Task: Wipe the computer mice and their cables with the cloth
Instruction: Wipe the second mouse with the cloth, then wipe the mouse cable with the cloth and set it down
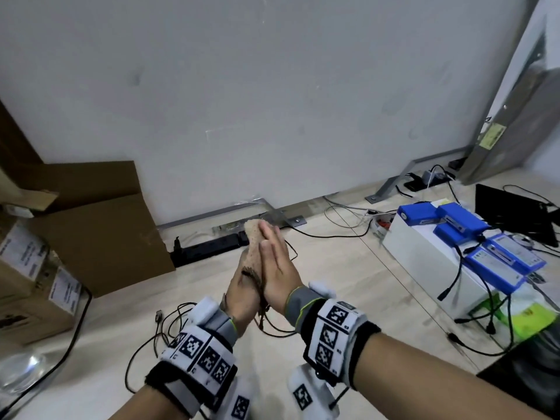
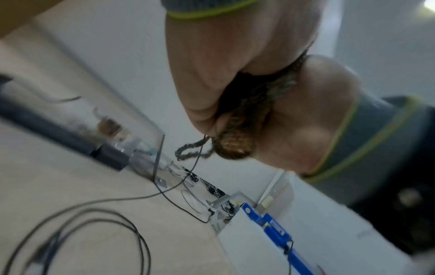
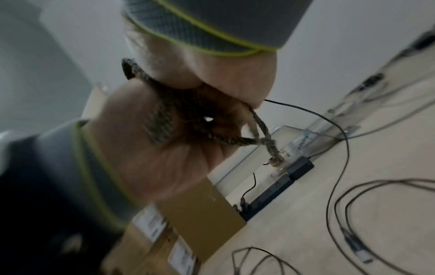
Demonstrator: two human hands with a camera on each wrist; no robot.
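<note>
My left hand (image 1: 242, 286) and right hand (image 1: 275, 262) are pressed palm to palm, fingers straight, above the pale surface. A tan cloth (image 1: 252, 234) with a dark braided edge is sandwiched between them and sticks out past the fingertips. The wrist views show the cloth (image 2: 235, 147) (image 3: 160, 119) bunched between the heels of both hands. A thin black mouse cable (image 1: 274, 331) (image 2: 195, 163) (image 3: 329, 121) runs out from between the palms down to the surface. No mouse body shows in any view.
Cardboard boxes (image 1: 100, 231) stand at the left. A black power strip (image 1: 209, 247) lies along the white wall. A white box (image 1: 424, 256) with blue battery packs (image 1: 460, 222) and wires sits at the right. Loose cables (image 1: 169, 328) and a USB plug (image 1: 158, 316) lie below my hands.
</note>
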